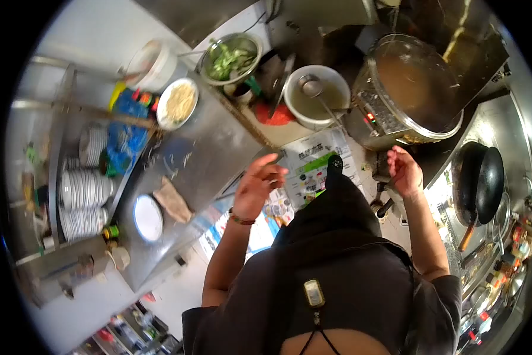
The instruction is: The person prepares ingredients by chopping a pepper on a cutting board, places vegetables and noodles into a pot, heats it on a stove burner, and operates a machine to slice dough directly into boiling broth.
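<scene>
My left hand hangs in the air over the floor, its fingers apart and loosely bent, with nothing in them. A band circles that wrist. My right hand is raised just in front of the large round cooking pot full of brown liquid. Its fingers are loosely curled and apart, and I see nothing held. Between and beyond the hands stands a white bucket of cloudy liquid, with a metal ladle resting in it. Neither hand touches any of these.
On the left, a steel counter carries a bowl of noodles, a white plate and a cloth. Stacked bowls fill the shelf. Greens lie in a metal bowl. A black wok rests at right. Printed cardboard covers the floor.
</scene>
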A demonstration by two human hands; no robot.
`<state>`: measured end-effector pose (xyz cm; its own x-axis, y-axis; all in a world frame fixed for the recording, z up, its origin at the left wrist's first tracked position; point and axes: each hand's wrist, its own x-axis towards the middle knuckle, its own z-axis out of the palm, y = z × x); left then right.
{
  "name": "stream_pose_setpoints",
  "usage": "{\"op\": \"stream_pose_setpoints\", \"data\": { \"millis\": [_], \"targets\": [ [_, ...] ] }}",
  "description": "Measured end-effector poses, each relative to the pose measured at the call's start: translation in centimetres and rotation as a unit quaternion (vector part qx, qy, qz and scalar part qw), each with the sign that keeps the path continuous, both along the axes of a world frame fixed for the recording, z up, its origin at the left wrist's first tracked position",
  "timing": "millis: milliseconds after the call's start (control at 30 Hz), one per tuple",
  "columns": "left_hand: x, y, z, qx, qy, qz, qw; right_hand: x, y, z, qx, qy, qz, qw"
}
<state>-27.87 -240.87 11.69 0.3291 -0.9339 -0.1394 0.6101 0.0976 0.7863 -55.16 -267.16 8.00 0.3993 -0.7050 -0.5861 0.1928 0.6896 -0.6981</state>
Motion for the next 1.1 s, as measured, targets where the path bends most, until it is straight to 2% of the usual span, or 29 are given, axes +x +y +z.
{"op": "stream_pose_setpoints", "data": {
  "millis": [100,167,233,300,367,433,467,533,567,700,833,900,933,1000,1033,1100],
  "targets": [
    [-1.4,-8.5,-0.2,-0.015,-0.002,-0.125,0.992,2.3,-6.9,-0.6,-0.040,-0.008,-0.075,0.996],
    [-1.8,-11.6,-1.2,0.033,-0.064,-0.187,0.980,5.4,-12.2,-2.5,-0.059,-0.024,-0.093,0.994],
    [-1.9,-14.2,-3.4,0.109,-0.021,-0.184,0.977,9.9,-17.0,-4.2,-0.086,-0.027,-0.122,0.988],
    [-1.9,-16.3,-4.2,0.187,-0.026,-0.128,0.974,14.3,-22.1,-7.3,-0.200,0.038,-0.102,0.974],
    [-1.3,-17.1,-5.4,0.249,0.020,-0.074,0.965,18.2,-28.3,-11.5,-0.359,0.125,-0.080,0.921],
    [-0.3,-18.5,-5.4,0.294,0.062,-0.024,0.953,21.1,-34.1,-10.4,-0.434,0.299,0.044,0.848],
    [0.2,-19.1,-5.3,0.300,0.061,0.000,0.952,22.7,-37.8,-12.6,-0.434,0.298,0.044,0.849],
    [1.5,-20.2,-5.4,0.315,0.054,0.054,0.946,25.4,-46.3,-20.0,-0.548,0.378,0.154,0.730],
    [2.0,-20.4,-5.4,0.311,0.072,0.085,0.944,26.3,-49.4,-20.6,-0.571,0.420,0.182,0.681],
    [4.3,-21.5,-5.9,0.339,0.048,0.110,0.933,25.1,-57.4,-21.1,-0.500,0.572,0.201,0.619],
    [6.1,-22.1,-7.0,0.344,0.067,0.096,0.932,13.1,-55.2,-23.7,-0.364,0.719,0.151,0.572],
    [7.1,-23.4,-7.2,0.354,0.070,0.086,0.928,6.8,-49.0,-24.3,-0.299,0.723,0.044,0.621],
    [8.0,-24.1,-7.5,0.340,0.087,0.065,0.934,4.9,-45.4,-24.2,-0.272,0.689,-0.034,0.671],
    [10.2,-24.9,-9.6,0.327,0.066,0.021,0.942,4.1,-38.3,-23.0,-0.193,0.468,-0.261,0.822],
    [11.7,-25.5,-10.6,0.313,0.054,-0.005,0.948,5.2,-35.0,-21.4,-0.150,0.335,-0.344,0.864],
    [15.0,-26.3,-14.4,0.302,0.025,-0.029,0.953,8.5,-29.2,-17.3,-0.112,0.180,-0.380,0.900]
  ]
}}
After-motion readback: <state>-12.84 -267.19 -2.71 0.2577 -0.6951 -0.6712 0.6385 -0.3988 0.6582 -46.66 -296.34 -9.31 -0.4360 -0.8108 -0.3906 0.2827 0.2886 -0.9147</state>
